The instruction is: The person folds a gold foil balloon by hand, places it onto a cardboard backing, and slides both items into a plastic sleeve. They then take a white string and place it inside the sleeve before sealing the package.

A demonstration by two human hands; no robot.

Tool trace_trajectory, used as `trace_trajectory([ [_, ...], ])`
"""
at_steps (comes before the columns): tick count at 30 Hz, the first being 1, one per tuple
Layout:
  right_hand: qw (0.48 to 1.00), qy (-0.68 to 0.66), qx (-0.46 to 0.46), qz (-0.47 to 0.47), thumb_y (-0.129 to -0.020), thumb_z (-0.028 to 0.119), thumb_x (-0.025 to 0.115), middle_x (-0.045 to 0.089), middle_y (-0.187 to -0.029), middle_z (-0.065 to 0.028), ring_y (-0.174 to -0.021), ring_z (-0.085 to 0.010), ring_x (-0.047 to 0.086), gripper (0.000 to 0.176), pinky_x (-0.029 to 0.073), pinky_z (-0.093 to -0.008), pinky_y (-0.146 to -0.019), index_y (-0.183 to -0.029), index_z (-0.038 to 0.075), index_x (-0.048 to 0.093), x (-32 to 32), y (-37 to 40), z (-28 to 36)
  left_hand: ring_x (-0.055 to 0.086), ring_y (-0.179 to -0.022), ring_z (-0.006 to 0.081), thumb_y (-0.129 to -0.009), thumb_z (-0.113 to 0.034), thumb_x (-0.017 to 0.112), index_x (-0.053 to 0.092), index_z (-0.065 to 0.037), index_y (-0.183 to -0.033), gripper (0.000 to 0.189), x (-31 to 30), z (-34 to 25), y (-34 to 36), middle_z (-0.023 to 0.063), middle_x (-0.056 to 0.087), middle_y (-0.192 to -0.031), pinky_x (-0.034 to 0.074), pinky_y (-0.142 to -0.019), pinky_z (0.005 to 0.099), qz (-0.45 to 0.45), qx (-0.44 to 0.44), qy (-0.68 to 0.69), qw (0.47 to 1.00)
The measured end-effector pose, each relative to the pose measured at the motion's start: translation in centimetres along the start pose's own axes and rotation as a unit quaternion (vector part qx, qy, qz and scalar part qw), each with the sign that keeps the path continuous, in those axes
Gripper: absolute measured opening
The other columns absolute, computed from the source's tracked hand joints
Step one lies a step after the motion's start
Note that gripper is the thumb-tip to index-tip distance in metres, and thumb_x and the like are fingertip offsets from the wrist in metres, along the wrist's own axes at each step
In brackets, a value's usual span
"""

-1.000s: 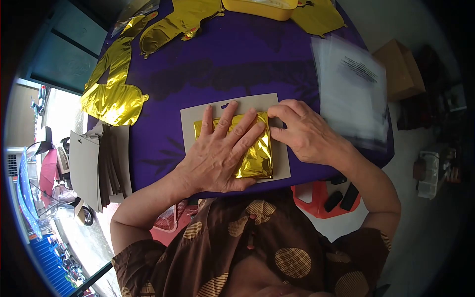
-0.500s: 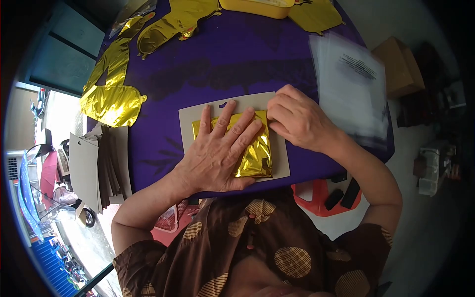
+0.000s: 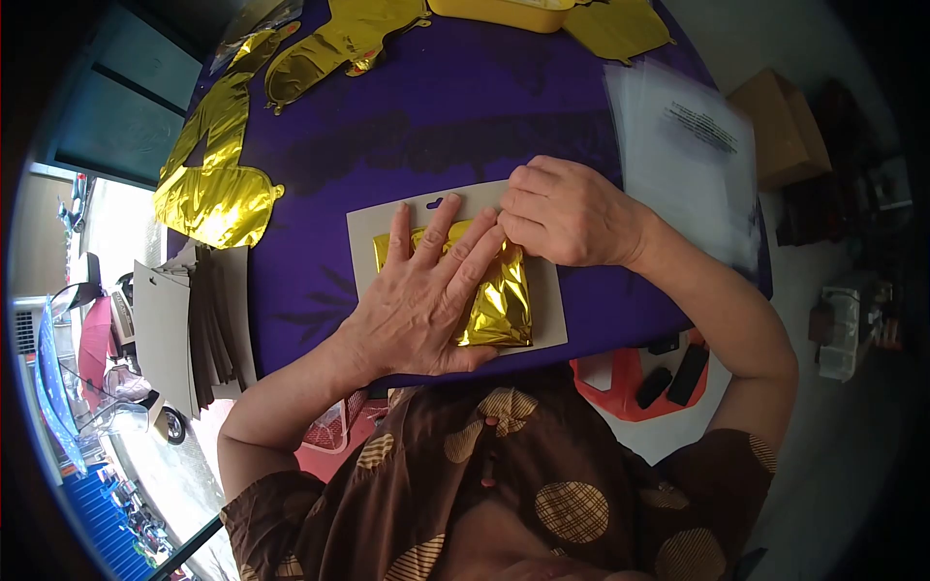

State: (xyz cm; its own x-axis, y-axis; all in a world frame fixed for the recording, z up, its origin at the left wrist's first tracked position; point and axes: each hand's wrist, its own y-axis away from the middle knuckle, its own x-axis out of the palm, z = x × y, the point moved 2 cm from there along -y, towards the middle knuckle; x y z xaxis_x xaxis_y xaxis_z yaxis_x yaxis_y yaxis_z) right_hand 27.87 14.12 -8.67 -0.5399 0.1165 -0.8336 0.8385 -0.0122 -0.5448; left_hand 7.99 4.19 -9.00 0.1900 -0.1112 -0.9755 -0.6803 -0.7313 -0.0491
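Note:
A folded gold foil balloon (image 3: pixel 502 300) lies on a grey-beige card (image 3: pixel 550 315) with a hanging slot near its top edge. My left hand (image 3: pixel 417 290) is spread flat over the foil and presses it against the card, thumb near the card's lower edge. At the foil's upper right corner, my right hand (image 3: pixel 572 213) is closed, its fingers curled down beside the left fingertips. Whatever those curled fingers pinch is hidden behind the knuckles.
Unfolded gold foil balloons (image 3: pixel 223 198) lie at the left and far side of the purple-covered table (image 3: pixel 465 136). A stack of cards (image 3: pixel 170 329) stands at left. Clear plastic bags (image 3: pixel 683 165) lie right, beside a cardboard box (image 3: pixel 780 131). A yellow tray (image 3: pixel 504 12) sits at the far edge.
My right hand has moved left and slightly up, from the foil's right edge onto its upper right corner. My left hand stays flat on the foil.

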Motion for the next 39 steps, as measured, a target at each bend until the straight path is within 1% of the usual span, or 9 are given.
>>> trace_trajectory([
  [3,1.0,0.013,0.013,-0.001,-0.066,0.009,0.07,0.055,-0.075,-0.0057,-0.075,-0.0221,0.057,0.017,0.051,-0.0327,-0.066,-0.072,0.005,0.054,0.3,-0.1,0.1,0.023,-0.147,0.0487,-0.085,-0.078,0.047,0.02,-0.001,-0.156,0.108,0.2,0.1,0.1,0.0215,0.03,-0.158,0.008,-0.115,0.07,-0.006,0.002,0.002,1.0],
  [6,0.998,0.039,0.031,-0.029,-0.071,0.012,0.066,0.052,-0.071,-0.0028,-0.075,-0.0187,0.055,0.015,0.048,-0.0295,-0.063,-0.068,0.009,0.052,0.3,-0.3,0.4,0.022,-0.147,0.0484,-0.085,-0.079,0.044,0.022,-0.002,-0.156,0.107,0.2,0.1,0.1,0.0216,0.031,-0.158,0.008,-0.115,0.0697,-0.001,0.005,-0.009,1.0],
  [12,0.994,-0.029,0.105,-0.003,-0.073,0.01,0.067,0.055,-0.075,-0.0051,-0.078,-0.0212,0.057,0.014,0.052,-0.0323,-0.067,-0.072,0.007,0.053,0.0,0.0,0.6,0.019,-0.149,0.0475,-0.086,-0.081,0.038,0.025,-0.004,-0.157,0.105,0.2,0.1,-0.1,0.0209,0.031,-0.159,0.004,-0.116,0.0685,0.012,0.007,-0.025,1.0],
  [15,0.992,-0.09,0.089,-0.022,-0.068,0.006,0.07,0.055,-0.078,-0.0067,-0.075,-0.0243,0.055,0.017,0.052,-0.0341,-0.066,-0.076,0.004,0.055,0.2,0.3,-0.1,0.016,-0.15,0.0471,-0.086,-0.082,0.036,0.025,-0.005,-0.157,0.105,0.2,0.0,0.0,0.0206,0.029,-0.16,0.002,-0.117,0.068,0.019,0.003,-0.023,1.0],
  [24,0.998,0.015,0.053,-0.001,-0.074,0.009,0.065,0.054,-0.077,-0.0044,-0.081,-0.0209,0.057,0.013,0.055,-0.0316,-0.069,-0.073,0.007,0.053,0.3,0.2,0.5,0.015,-0.15,0.0464,-0.085,-0.085,0.035,0.029,-0.012,-0.157,0.103,0.3,-0.1,-0.1,0.0193,0.027,-0.161,0.002,-0.117,0.0677,0.023,0.002,-0.049,0.999],
  [27,0.998,0.019,0.057,0.004,-0.074,0.009,0.065,0.054,-0.077,-0.0046,-0.081,-0.0205,0.057,0.013,0.055,-0.0314,-0.07,-0.072,0.007,0.052,0.3,0.2,0.6,0.016,-0.149,0.0473,-0.084,-0.086,0.036,0.032,-0.017,-0.157,0.1,0.2,-0.2,-0.2,0.0191,0.027,-0.161,0.004,-0.117,0.068,0.03,-0.002,-0.054,0.998],
  [33,0.997,-0.045,0.055,0.031,-0.073,0.005,0.066,0.057,-0.085,-0.0072,-0.084,-0.0245,0.058,0.011,0.055,-0.0333,-0.074,-0.081,0.001,0.06,-0.4,0.8,0.2,0.018,-0.148,0.0487,-0.082,-0.088,0.036,0.037,-0.022,-0.154,0.098,-0.1,-0.4,-0.3,0.0194,0.029,-0.16,0.007,-0.116,0.0692,0.038,-0.01,-0.061,0.997],
  [36,0.988,-0.107,0.104,0.034,-0.076,0.003,0.064,0.06,-0.091,-0.0068,-0.088,-0.0258,0.058,0.01,0.054,-0.0346,-0.077,-0.085,0.0,0.062,-1.1,1.3,-0.3,0.018,-0.148,0.0489,-0.081,-0.089,0.036,0.039,-0.022,-0.153,0.098,-0.2,-0.4,-0.4,0.0195,0.029,-0.16,0.007,-0.116,0.0694,0.041,-0.012,-0.062,0.997],
  [39,0.977,-0.095,0.183,0.051,-0.078,0.004,0.061,0.06,-0.097,-0.0073,-0.096,-0.0255,0.057,0.012,0.052,-0.0363,-0.085,-0.089,0.001,0.065,-1.8,1.8,-0.2,0.018,-0.148,0.0491,-0.081,-0.089,0.036,0.04,-0.022,-0.153,0.099,-0.2,-0.4,-0.4,0.0197,0.029,-0.16,0.007,-0.116,0.0699,0.041,-0.013,-0.061,0.997],
])
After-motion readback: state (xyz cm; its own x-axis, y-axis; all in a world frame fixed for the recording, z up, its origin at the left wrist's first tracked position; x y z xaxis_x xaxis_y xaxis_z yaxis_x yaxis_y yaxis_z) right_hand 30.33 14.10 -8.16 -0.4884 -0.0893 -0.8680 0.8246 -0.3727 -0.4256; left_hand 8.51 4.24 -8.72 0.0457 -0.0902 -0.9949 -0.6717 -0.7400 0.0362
